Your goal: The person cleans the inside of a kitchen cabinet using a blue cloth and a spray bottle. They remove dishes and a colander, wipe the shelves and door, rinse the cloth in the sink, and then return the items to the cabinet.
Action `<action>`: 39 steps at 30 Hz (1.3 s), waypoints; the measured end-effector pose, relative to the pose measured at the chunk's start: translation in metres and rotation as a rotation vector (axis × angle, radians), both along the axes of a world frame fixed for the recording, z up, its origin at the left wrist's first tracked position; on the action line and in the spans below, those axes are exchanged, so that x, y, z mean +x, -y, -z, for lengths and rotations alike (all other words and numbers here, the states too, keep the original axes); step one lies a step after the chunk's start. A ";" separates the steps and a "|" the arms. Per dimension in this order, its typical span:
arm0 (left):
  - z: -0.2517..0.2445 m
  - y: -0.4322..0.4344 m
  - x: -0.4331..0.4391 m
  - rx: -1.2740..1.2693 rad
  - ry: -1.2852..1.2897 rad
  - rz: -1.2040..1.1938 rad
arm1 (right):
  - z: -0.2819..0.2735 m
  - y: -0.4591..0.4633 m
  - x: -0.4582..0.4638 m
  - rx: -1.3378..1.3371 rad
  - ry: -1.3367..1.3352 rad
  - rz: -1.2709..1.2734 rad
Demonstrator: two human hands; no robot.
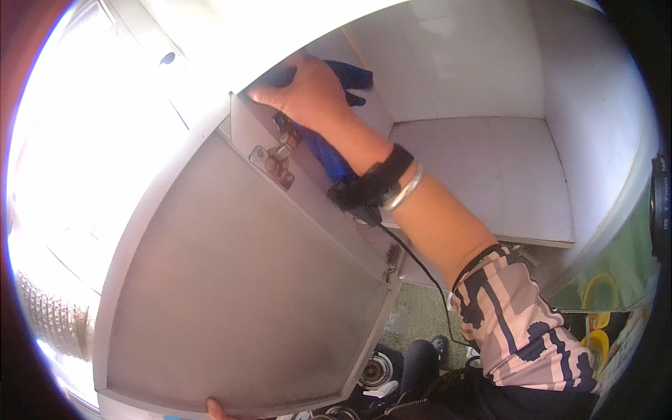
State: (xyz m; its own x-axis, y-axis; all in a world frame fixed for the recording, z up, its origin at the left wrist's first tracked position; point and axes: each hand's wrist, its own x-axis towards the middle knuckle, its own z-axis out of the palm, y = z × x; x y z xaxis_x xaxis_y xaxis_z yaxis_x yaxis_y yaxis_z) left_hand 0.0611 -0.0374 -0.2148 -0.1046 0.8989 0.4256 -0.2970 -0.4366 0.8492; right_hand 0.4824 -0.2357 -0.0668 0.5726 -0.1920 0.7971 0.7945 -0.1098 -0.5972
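My right hand [315, 94] reaches up into a wall cabinet and holds a blue cloth [328, 157] against the inner side wall near the front edge. Part of the cloth sticks out past the fingers, which are largely hidden behind the back of the hand. Just below it, a metal hinge [275, 165] joins the wall to the open cabinet door [236, 273]. A black strap with a cable [420, 265] and a silver bangle [404, 191] circle my right wrist. At the bottom of the view, my left hand [216, 409] curls around the door's edge; only a small part shows.
The cabinet's bottom panel [478, 173] and far side wall [593, 105] lie right of my arm. A second hinge [389, 262] is lower on the door. Burners [377, 370] show below. Left is a foil duct [58, 315]; yellow items [598, 344] stand lower right.
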 end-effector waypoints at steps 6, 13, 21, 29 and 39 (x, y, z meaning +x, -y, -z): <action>-0.006 0.004 -0.001 0.085 0.066 0.083 | 0.003 0.045 0.068 0.126 0.003 0.162; 0.015 -0.009 -0.014 0.153 -0.037 0.010 | 0.049 0.053 0.116 0.195 -0.280 0.420; 0.008 -0.037 0.015 0.064 0.096 0.363 | 0.119 -0.012 0.066 0.179 -0.742 0.208; 0.000 -0.056 0.074 0.115 0.054 0.448 | 0.148 -0.044 0.008 0.040 -0.634 -0.214; -0.003 -0.061 0.074 0.138 0.030 0.467 | 0.071 -0.004 0.011 0.102 -0.336 -0.364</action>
